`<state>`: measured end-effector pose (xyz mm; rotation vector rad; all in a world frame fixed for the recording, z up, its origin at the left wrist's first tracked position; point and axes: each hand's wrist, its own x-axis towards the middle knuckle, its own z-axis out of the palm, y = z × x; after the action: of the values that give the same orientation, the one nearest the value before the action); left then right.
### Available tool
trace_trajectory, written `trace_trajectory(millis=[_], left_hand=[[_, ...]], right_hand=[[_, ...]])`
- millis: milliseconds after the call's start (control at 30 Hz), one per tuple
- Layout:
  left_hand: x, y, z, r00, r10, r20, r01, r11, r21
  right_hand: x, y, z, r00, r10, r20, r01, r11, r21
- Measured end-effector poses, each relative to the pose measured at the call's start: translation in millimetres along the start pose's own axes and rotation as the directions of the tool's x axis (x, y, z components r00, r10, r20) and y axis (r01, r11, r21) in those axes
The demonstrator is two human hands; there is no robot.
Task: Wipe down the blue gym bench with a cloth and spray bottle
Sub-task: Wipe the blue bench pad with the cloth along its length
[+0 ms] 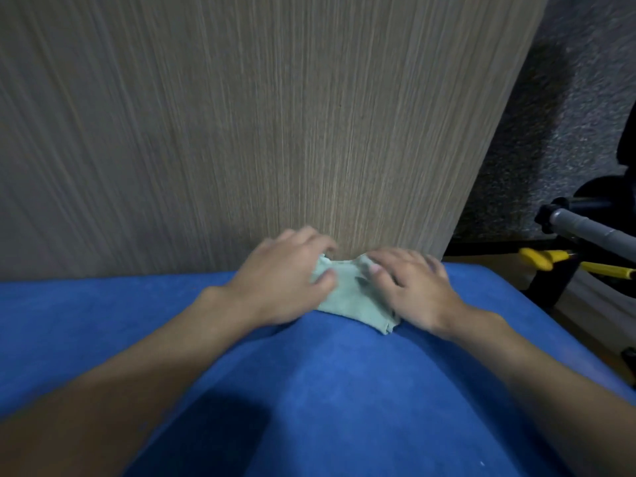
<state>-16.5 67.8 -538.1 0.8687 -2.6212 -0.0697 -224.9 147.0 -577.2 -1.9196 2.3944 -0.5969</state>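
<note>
1. Your left hand (pixel 285 273): fingers bent over the far left corner of the pale green folded fabric cloth (pixel 351 297), thumb set against its near side, so that corner is gathered in your grip. Blur softens the fingertips.
2. Your right hand (pixel 413 290): palm down, fingers straight and spread, pressing the cloth's right half flat.
3. The cloth: between and under both hands, its near corner showing just beside your right wrist.
4. Blue padded gym bench (pixel 309 390): directly under hands and cloth, running back toward you beneath both forearms.
5. Tall wood-grain laminate panel (pixel 241 132): just beyond your fingertips, meeting the bench's far edge.
6. Grey cylindrical metal bar (pixel 585 228), yellow plastic grips (pixel 540 258), black metal frame (pixel 550 290): well to the right of your right hand, past the bench edge, over dark speckled flooring (pixel 568 115).
</note>
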Motion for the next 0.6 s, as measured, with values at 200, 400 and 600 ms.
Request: trace_trajectory(millis=[200, 400, 600], left_hand=[[40, 41, 65, 0.976, -0.08, 0.204, 0.051, 0.988, 0.145], [30, 22, 66, 0.965, -0.099, 0.242, 0.064, 0.987, 0.148], [-6, -23, 40, 0.961, -0.144, 0.238, 0.103, 0.979, 0.178]], right_hand=[[-12, 29, 2, 0.992, 0.108, 0.071, -0.099, 0.988, -0.12], [-12, 27, 0, 0.991, 0.105, 0.081, -0.092, 0.984, -0.151], [-11, 23, -4, 0.982, 0.138, 0.128, -0.112, 0.975, -0.192]])
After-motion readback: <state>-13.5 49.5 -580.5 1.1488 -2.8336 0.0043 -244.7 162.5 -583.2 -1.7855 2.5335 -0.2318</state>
